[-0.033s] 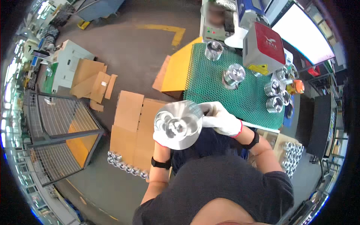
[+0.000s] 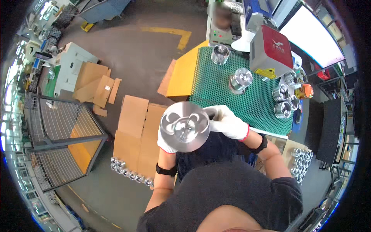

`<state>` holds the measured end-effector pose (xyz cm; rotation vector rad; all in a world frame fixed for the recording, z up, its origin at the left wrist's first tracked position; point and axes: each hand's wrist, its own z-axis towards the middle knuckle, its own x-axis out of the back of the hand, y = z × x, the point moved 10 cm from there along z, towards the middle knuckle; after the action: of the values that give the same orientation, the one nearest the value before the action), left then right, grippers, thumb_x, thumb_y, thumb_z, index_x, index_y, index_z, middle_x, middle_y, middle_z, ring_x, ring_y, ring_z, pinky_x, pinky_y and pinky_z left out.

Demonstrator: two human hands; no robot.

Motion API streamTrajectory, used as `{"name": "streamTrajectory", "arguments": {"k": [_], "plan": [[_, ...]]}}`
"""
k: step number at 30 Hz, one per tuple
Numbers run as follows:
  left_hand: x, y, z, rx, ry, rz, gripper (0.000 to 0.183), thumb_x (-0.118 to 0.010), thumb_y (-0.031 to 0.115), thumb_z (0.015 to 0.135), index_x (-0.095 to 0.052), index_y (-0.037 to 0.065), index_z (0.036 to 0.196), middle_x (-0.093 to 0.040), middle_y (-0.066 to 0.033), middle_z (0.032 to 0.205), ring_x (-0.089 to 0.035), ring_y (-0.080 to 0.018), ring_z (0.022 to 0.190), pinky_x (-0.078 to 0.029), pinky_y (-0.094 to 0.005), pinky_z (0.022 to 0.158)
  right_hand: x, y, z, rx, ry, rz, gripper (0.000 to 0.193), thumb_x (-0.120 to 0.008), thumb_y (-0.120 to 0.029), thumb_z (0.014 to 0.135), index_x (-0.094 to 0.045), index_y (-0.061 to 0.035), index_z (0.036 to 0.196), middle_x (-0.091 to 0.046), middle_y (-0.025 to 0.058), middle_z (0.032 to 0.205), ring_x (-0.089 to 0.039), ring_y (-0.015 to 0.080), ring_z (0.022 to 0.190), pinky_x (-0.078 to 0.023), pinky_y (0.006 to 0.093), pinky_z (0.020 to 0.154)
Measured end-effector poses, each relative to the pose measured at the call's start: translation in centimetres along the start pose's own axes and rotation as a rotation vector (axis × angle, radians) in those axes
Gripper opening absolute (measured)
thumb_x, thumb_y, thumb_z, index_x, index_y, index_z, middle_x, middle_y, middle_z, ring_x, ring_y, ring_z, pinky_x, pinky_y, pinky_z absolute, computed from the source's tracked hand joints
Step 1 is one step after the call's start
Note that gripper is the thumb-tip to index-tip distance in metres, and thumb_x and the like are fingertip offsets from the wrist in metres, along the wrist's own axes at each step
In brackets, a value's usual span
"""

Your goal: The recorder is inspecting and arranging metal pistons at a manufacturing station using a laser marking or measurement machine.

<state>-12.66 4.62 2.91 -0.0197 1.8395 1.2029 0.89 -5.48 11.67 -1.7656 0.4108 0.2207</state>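
Tipping the metal cup (image 2: 186, 130) left of the bench (image 2: 247, 104) just squared its hollow to view, right hand (image 2: 227, 123) pinching its rim, left hand's (image 2: 165, 144) grip hidden, can't tell.

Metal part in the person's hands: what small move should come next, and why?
Probably a slight turn of the metal part by the right hand, the left hand steadying it: its recessed face points at the camera, its outer side is mostly out of sight, and the right hand is at its edge.
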Motion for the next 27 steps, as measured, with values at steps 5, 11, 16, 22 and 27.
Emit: {"name": "streamTrajectory", "arguments": {"k": [5,11,16,22,27], "plan": [[-5.8,-0.2,0.4,0.3,0.141,-0.172,0.043,-0.059,0.033,0.095,-0.057,-0.002,0.121,-0.065,-0.0151,0.117,-0.062,-0.029,0.113,-0.051,-0.0445,0.099,4.9,2.3,-1.8,-0.027,-0.019,0.056,0.077,-0.074,-0.021,0.084,-0.036,0.0019,0.146,-0.05,0.0148,0.141,-0.048,0.02,0.126,-0.043,0.0348,0.102],[-13.5,-12.0,0.4,0.761,-0.155,0.517,0.042,-0.052,0.043,0.098,-0.064,0.004,0.11,-0.068,-0.008,0.093,-0.065,-0.0129,0.077,-0.05,-0.027,0.066,12.1,4.1,-6.6,0.189,0.245,0.318,0.095,-0.079,-0.022,0.077,-0.024,-0.0045,0.152,-0.048,0.0109,0.137,-0.05,0.0208,0.124,-0.039,0.0343,0.106],[-16.5,-19.9,6.2,0.43,-0.904,1.609,0.056,-0.055,0.057,0.088,-0.066,0.005,0.107,-0.068,-0.0143,0.095,-0.066,-0.0307,0.087,-0.051,-0.0431,0.079,19.5,17.9,-17.3,-0.284,0.805,0.855,0.045,-0.062,-0.027,0.09,-0.051,-0.0056,0.129,-0.065,0.0114,0.113,-0.065,0.0276,0.104,-0.051,0.0455,0.094],[-22.4,-24.0,17.8,-0.401,-0.631,1.701,0.063,-0.072,0.047,0.073,-0.058,0.007,0.119,-0.055,-0.0136,0.12,-0.051,-0.0312,0.112,-0.049,-0.0426,0.086,22.2,20.0,-25.9,-0.349,1.128,0.855,0.037,-0.059,-0.034,0.092,-0.059,-0.0091,0.12,-0.069,0.0132,0.109,-0.068,0.0267,0.099,-0.057,0.0457,0.087],[-15.7,-29.1,21.8,0.276,-0.42,1.419,0.048,-0.064,0.037,0.083,-0.059,0.004,0.116,-0.058,-0.017,0.111,-0.059,-0.0336,0.101,-0.051,-0.0438,0.083,26.5,14.8,-20.5,-0.215,1.025,0.54,0.039,-0.06,-0.034,0.091,-0.056,-0.0088,0.121,-0.065,0.0039,0.112,-0.063,0.0159,0.105,-0.053,0.0306,0.082]]}}
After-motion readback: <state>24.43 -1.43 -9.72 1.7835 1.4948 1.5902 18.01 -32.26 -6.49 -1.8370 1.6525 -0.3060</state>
